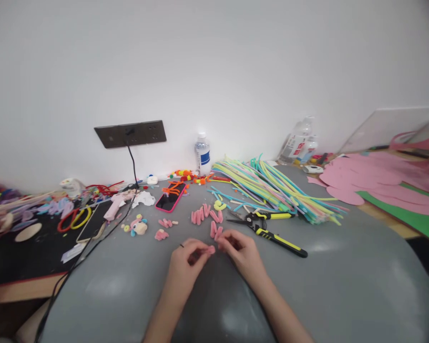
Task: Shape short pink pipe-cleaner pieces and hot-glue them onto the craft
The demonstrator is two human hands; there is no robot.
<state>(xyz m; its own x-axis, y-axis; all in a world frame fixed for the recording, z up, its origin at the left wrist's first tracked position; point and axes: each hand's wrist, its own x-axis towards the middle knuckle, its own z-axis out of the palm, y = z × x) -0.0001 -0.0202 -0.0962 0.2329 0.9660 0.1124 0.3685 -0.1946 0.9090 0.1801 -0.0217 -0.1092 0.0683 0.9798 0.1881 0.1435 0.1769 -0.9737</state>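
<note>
My left hand (188,259) is closed in a pinch on a small folded piece of pink pipe cleaner (210,249). My right hand (241,250) is close beside it, thumb and fingers pressed together; what is in them, if anything, is hidden. Just beyond its fingertips are pink bent pipe cleaner pieces (213,229). Farther back lie several more pink pieces (199,216), and two small pink clusters (161,234) sit to the left. Yellow-and-black pruning shears (262,221) rest to the right with their blades apart.
A large bundle of pastel pipe cleaners (271,190) lies at the back right. Behind are a phone (168,202), a water bottle (202,155) and a small sheep-like figure (137,226). A black cable (107,234) crosses the left side. Pink paper shapes (361,174) lie at the right.
</note>
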